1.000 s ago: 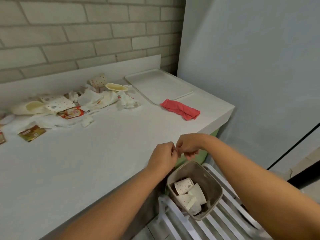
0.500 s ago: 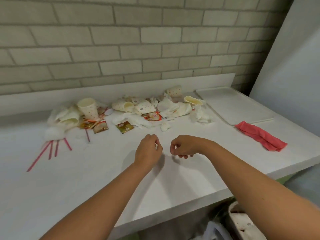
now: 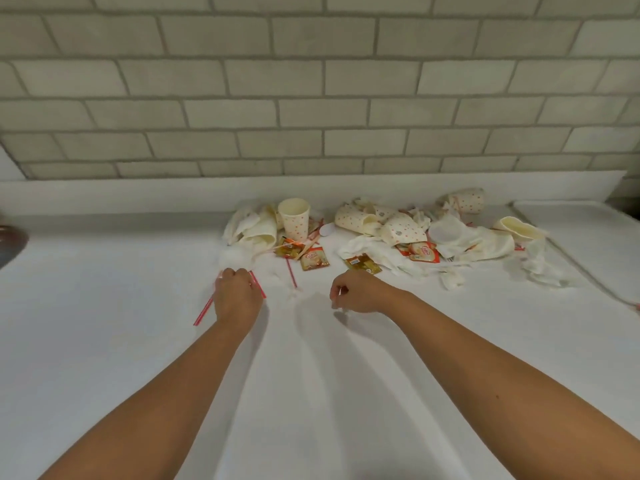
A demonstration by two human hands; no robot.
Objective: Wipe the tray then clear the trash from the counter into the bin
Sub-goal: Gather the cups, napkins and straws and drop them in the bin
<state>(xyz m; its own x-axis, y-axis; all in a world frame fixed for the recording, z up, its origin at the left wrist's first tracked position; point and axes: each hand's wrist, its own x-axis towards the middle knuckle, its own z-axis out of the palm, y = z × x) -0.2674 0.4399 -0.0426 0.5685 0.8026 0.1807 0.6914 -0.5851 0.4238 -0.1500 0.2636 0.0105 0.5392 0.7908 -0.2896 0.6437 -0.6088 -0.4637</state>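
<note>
White counter [image 3: 104, 341] lay under two outstretched forearms. The left hand [image 3: 237, 296] curled knuckles-up over red straws [image 3: 202, 313], grip unclear; the right hand [image 3: 356, 292] hovered loosely curled, empty. Beyond them lay paper cups [image 3: 401, 230], napkins [image 3: 381, 254] and packets [image 3: 313, 258], with the tray [image 3: 588, 230] at far right.

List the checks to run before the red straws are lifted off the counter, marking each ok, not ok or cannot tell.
1. Left hand placed over the red straws: ok.
2. Red straws firmly gripped: cannot tell, the fingers are hidden under the hand.
3. Right hand free of trash: cannot tell.
4. Bin in view for the drop: not ok.
5. Upright cup apart from the left hand: ok.
</note>
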